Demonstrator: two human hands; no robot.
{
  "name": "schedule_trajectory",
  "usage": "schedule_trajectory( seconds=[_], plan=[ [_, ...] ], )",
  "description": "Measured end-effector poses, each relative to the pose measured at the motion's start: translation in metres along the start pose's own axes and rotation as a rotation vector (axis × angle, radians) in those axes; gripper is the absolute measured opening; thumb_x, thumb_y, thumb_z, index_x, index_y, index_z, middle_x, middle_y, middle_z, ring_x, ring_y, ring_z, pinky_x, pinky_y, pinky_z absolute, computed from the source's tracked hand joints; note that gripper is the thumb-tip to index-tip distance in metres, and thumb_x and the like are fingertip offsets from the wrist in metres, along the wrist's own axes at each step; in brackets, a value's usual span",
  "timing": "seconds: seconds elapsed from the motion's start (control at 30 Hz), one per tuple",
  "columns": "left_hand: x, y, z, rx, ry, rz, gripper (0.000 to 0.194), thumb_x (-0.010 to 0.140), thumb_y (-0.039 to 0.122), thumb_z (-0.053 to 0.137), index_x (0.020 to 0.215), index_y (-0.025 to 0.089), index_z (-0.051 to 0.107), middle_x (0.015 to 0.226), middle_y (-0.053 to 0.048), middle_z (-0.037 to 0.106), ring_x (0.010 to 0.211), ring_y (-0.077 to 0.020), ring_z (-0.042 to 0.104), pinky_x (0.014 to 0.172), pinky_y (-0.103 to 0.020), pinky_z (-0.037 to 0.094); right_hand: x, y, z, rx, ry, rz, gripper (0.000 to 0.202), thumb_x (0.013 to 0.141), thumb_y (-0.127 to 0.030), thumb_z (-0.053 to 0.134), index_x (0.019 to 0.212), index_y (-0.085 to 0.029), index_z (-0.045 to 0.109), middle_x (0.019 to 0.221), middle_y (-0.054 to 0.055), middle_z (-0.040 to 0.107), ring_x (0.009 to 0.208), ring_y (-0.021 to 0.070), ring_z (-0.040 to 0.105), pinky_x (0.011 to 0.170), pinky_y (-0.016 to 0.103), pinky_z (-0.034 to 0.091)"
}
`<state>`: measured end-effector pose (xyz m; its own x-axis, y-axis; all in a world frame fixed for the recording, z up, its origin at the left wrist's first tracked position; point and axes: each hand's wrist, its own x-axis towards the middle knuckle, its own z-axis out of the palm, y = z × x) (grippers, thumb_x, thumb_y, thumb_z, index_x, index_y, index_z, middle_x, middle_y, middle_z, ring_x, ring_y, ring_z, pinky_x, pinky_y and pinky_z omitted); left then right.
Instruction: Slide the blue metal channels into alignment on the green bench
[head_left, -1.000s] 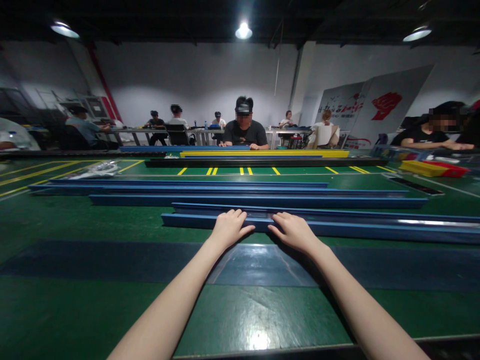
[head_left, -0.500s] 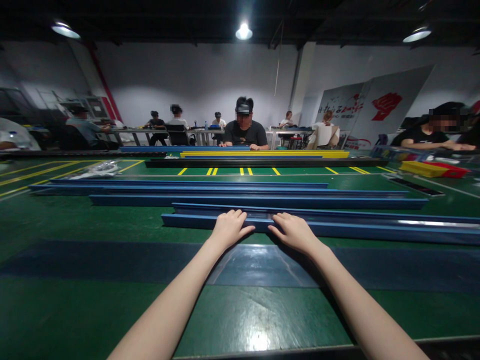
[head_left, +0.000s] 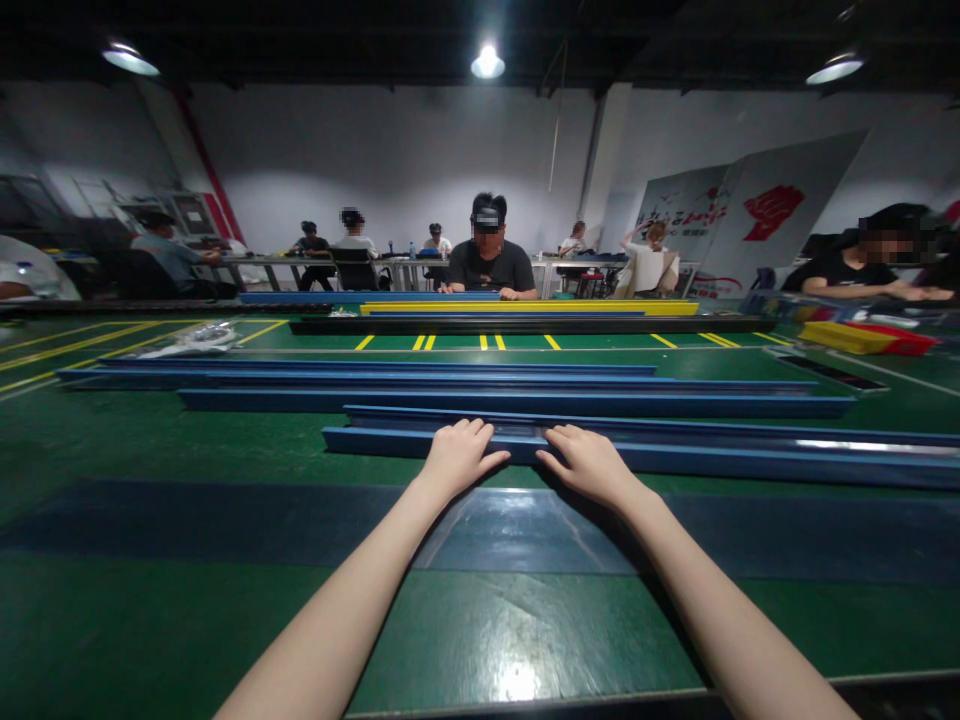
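Observation:
A long blue U-shaped channel (head_left: 750,462) lies across the table in front of me, its open side up. On its near wall rests my left hand (head_left: 460,456), fingers curled over the top edge and thumb along the front face. My right hand (head_left: 586,462) grips the same wall a short way to the right, thumb pointing toward the left one. The part of the wall under the fingers is hidden. Nearer to me, beneath my forearms, a flat dark translucent strip (head_left: 225,522) lies on the green table (head_left: 480,625).
Behind are several more blue channels (head_left: 525,405), a black rail (head_left: 450,327) and a yellow rail (head_left: 660,309). A phone (head_left: 832,374) and a yellow tray (head_left: 847,338) are at right, a clear plastic bag (head_left: 202,338) at left. Across the table sits a person (head_left: 491,268).

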<state>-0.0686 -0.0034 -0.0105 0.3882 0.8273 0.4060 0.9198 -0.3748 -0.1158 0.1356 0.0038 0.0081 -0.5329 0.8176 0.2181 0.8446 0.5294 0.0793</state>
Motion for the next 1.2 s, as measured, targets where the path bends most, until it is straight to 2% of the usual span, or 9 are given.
schedule_trajectory(
  seconds=[1.2],
  plan=[
    [0.0, 0.0, 0.0003, -0.005, 0.001, 0.012, 0.04, 0.082, 0.051, 0.038, 0.092, 0.017, 0.054, 0.088, -0.005, 0.06, 0.083, -0.0197, 0.054, 0.067, -0.029, 0.037, -0.0001, 0.0012, 0.0018, -0.006, 0.021, -0.016, 0.033, 0.087, -0.038, 0.033, 0.095, -0.017, 0.056, 0.097, 0.008, 0.061, 0.088, 0.0178, 0.054, 0.07, 0.025, 0.036]
  ],
)
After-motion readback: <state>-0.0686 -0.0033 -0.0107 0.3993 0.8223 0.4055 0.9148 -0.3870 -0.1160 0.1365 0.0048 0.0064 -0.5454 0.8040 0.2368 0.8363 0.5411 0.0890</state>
